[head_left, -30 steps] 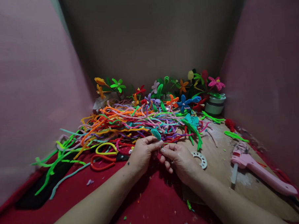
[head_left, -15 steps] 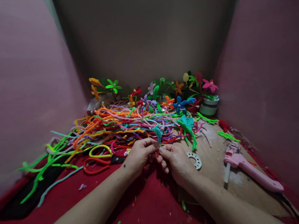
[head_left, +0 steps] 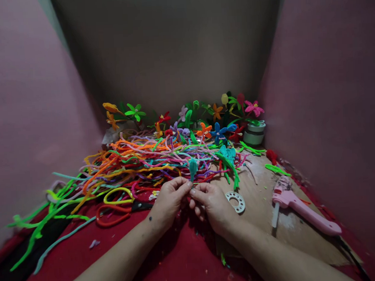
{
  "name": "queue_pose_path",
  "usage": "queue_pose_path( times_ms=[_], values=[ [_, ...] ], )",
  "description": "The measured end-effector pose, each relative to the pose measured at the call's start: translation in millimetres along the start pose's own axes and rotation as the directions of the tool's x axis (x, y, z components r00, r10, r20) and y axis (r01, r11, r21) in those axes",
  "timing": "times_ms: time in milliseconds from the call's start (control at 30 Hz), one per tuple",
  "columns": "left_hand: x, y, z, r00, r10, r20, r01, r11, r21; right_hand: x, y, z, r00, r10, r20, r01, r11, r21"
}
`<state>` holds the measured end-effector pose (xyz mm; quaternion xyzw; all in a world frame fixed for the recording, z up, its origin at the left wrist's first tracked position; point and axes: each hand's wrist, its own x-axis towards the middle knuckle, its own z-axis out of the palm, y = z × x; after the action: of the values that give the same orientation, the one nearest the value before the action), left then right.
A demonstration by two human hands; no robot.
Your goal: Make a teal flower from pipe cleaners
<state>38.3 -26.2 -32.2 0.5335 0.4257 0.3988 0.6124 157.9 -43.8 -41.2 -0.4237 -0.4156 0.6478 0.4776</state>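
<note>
The left grip [head_left: 169, 199] is narrowed to a pinch of thumb and finger around the lower end of a fuzzy teal bud [head_left: 193, 168], which stands upright just above the fingertips; the right grip [head_left: 215, 205] is pinched equally narrow at that same end, its fingertips beside the left ones, though the thin stem between them is mostly hidden. Beyond both grips spreads a heap of coloured fuzzy stems [head_left: 144, 154], and farther off, behind it, a blue flower [head_left: 217, 134] among others. Ahead and to the right of the right grip lies a teal flower [head_left: 228, 153] with green leaves. Just right of that grip a white perforated ring [head_left: 241, 204] rests on a brown board [head_left: 316, 251], with a pink glue gun [head_left: 305, 210] farther right. Scissors [head_left: 133, 207] with red and yellow handles lie near the left grip, on its left side
</note>
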Motion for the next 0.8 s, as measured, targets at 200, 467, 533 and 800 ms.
queue_pose_path(
  times_ms=[200,467,533,800],
  values=[
    [2,-4,-1.3,0.998,-0.005,-0.063,0.004,1.000,-0.019,-3,2,5,1.000,-0.011,-0.026,0.008,0.994,-0.113],
    [26,35,12.2,0.990,0.108,-0.090,-0.070,0.936,0.345,-7,4,13,0.985,-0.167,-0.046,0.146,0.944,-0.297],
    [40,49,25.5,0.986,0.162,-0.028,-0.127,0.859,0.496,-6,5,14,0.974,-0.224,-0.036,0.201,0.927,-0.315],
    [108,68,75.7,0.987,0.161,-0.004,-0.103,0.652,0.751,-7,8,13,0.955,-0.294,-0.034,0.264,0.898,-0.353]
  ],
)
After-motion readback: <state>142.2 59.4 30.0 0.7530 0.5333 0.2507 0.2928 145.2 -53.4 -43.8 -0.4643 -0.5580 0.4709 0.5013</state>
